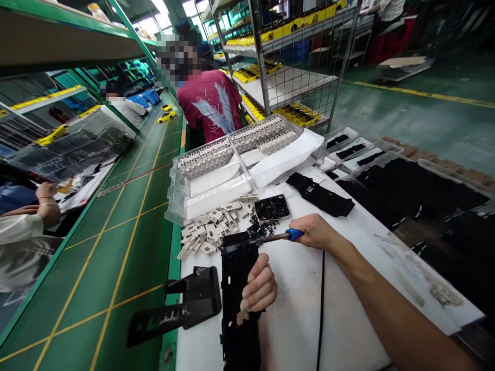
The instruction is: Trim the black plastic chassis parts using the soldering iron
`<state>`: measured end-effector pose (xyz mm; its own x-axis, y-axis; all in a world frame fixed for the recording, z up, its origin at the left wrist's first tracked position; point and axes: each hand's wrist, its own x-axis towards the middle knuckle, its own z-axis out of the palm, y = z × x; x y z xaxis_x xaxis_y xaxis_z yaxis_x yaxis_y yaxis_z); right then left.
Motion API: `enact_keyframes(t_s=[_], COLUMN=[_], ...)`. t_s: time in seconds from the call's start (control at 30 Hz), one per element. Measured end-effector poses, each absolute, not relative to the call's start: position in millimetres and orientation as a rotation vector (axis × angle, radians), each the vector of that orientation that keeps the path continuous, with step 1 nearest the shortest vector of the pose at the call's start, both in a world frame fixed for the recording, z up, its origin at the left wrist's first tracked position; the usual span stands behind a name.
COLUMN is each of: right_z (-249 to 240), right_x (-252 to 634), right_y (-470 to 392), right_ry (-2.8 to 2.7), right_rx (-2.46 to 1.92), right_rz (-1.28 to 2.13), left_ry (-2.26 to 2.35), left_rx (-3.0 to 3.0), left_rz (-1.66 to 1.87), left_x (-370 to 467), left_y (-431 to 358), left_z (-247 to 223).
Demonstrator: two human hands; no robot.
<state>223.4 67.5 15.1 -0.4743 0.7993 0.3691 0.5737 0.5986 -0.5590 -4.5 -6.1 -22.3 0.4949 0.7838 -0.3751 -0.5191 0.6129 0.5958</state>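
Observation:
My right hand (312,231) is closed around the blue handle of a soldering iron (273,237), whose metal shaft points left. The iron's tip is at the upper end of a long black plastic panel (240,288); whether it touches is too small to tell. Fingers of my left hand (260,286) are wrapped over the panel's right edge. Beside the panel's top lie a pile of pale plastic pieces (211,229) and a small dish of tiny black parts (271,207), some spilled onto the white tabletop (294,304). A dark plastic stand (201,299) sits left of the panel.
Behind is a clear tray (251,180) with rows of pale pieces. Another black panel (320,195) lies right of it; more black parts (417,190) fill trays at right. A green conveyor belt (116,247) runs along the left. A black cord (322,309) crosses the table. Co-workers sit nearby.

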Motion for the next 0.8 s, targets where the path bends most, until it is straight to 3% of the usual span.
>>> enact_keyframes(t_s=[0.2, 0.4, 0.8], right_z=[15.4, 23.3, 8.1], right_x=[224.1, 215.9, 164.0], right_y=[65.5, 76.8, 142.5], right_ry=[-2.14, -1.615, -1.92], right_rx=[-1.124, -1.491, -1.7], right_rz=[0.487, 0.479, 0.498], left_ry=[0.804, 1.022, 1.289], left_rx=[0.47, 0.542, 0.813], left_rz=[0.866, 1.099, 1.189], left_x=[-0.7, -4.0, -8.0], left_y=[-3.1, 12.4, 16.5], left_z=[0.9, 29.8, 11.6])
